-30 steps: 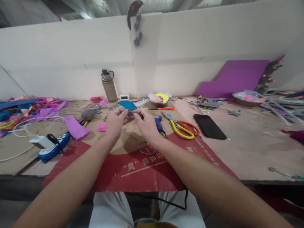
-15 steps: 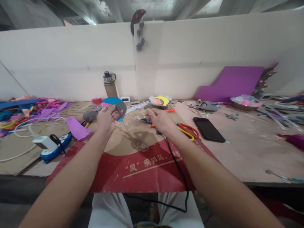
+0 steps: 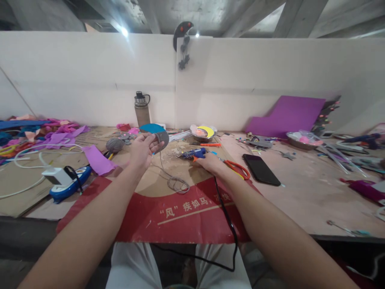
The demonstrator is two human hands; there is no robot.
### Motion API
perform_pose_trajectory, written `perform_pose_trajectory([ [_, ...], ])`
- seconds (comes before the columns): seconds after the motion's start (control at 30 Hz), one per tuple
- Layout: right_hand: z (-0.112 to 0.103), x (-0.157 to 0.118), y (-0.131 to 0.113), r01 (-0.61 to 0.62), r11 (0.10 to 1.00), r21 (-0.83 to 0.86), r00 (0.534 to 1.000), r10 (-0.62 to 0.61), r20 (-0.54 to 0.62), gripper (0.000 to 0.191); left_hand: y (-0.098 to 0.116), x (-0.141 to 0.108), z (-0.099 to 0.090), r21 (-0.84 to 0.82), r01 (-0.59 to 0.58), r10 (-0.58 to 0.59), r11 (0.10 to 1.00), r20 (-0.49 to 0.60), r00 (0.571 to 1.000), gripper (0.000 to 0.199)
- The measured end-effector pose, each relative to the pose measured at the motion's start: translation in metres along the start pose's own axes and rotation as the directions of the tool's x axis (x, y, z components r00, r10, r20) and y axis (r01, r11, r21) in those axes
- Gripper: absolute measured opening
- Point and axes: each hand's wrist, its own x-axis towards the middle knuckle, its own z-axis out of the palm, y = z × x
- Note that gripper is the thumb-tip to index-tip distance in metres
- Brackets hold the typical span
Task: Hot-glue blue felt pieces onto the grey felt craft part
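Observation:
My left hand (image 3: 143, 149) pinches a rounded grey felt piece (image 3: 163, 139). Behind the felt shows a blue piece (image 3: 152, 128) with a curved edge; whether the two are joined I cannot tell. A grey string (image 3: 178, 185) hangs from near the felt and lies in loose loops on the cardboard. My right hand (image 3: 210, 162) is closed around the handle end of a blue glue gun (image 3: 195, 153), whose nozzle points left. Its black cord (image 3: 226, 214) drops over the table's front edge. Some of the right fingers are hidden.
Right of my right hand lie orange-handled scissors (image 3: 239, 168) and a black phone (image 3: 261, 169). A metal bowl (image 3: 215, 133) holds a yellow crescent. Grey yarn (image 3: 115, 145), a bottle (image 3: 142, 110) and a blue power strip (image 3: 72, 186) are on the left.
My right hand has moved slightly right and down and now grips the glue gun. My left hand, with the felt, has shifted a little right. The view has tilted slightly.

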Motion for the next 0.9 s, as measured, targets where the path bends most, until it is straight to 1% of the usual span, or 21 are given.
perform_pose_trajectory([
  [0.07,-0.004,0.001,0.001,-0.019,0.998,0.063,1.000,0.020,-0.015,0.023,-0.001,-0.002,0.002,0.035,-0.027,0.027,0.999,-0.003,1.000,0.019],
  [0.1,-0.006,0.001,0.000,-0.019,0.991,0.133,0.999,0.024,-0.039,0.026,-0.002,-0.002,0.003,0.053,-0.043,0.043,0.998,-0.004,0.999,0.018],
  [0.13,-0.009,-0.001,-0.003,0.002,0.972,0.234,0.996,0.018,-0.083,0.030,-0.004,-0.002,0.003,0.068,-0.059,0.060,0.996,-0.004,0.998,0.017],
  [0.17,-0.011,-0.004,-0.007,0.041,0.934,0.356,0.991,0.008,-0.135,0.033,-0.005,-0.002,0.003,0.082,-0.073,0.074,0.994,-0.004,0.997,0.016],
  [0.23,-0.015,-0.012,-0.016,0.176,0.797,0.577,0.972,-0.047,-0.230,0.036,-0.007,-0.001,0.002,0.107,-0.092,0.093,0.990,-0.009,0.996,0.015],
  [0.27,-0.017,-0.017,-0.022,0.248,0.723,0.645,0.959,-0.092,-0.266,0.035,-0.008,-0.001,0.002,0.120,-0.097,0.099,0.988,-0.011,0.995,0.015],
  [0.33,-0.020,-0.028,-0.032,0.373,0.579,0.725,0.928,-0.214,-0.306,0.033,-0.010,-0.001,0.001,0.149,-0.105,0.107,0.983,-0.002,0.994,0.015],
  [0.37,-0.021,-0.033,-0.037,0.410,0.528,0.744,0.911,-0.273,-0.308,0.032,-0.011,-0.001,0.001,0.160,-0.113,0.113,0.980,0.009,0.994,0.016],
  [0.43,-0.021,-0.041,-0.042,0.451,0.470,0.759,0.882,-0.367,-0.296,0.027,-0.012,-0.002,0.001,0.175,-0.132,0.128,0.976,0.039,0.991,0.018],
  [0.5,-0.019,-0.045,-0.044,0.471,0.460,0.753,0.862,-0.421,-0.282,0.021,-0.013,-0.003,0.001,0.180,-0.148,0.140,0.973,0.056,0.989,0.021],
  [0.6,-0.015,-0.047,-0.043,0.491,0.492,0.718,0.849,-0.457,-0.268,0.019,-0.013,-0.005,0.003,0.189,-0.152,0.145,0.970,0.050,0.988,0.022],
  [0.73,-0.009,-0.046,-0.041,0.517,0.558,0.649,0.839,-0.479,-0.257,0.023,-0.013,-0.007,0.004,0.199,-0.174,0.163,0.965,0.067,0.984,0.022],
  [0.9,-0.006,-0.045,-0.039,0.539,0.602,0.589,0.834,-0.480,-0.272,0.028,-0.013,-0.009,0.003,0.215,-0.190,0.173,0.958,0.094,0.980,0.022],
])
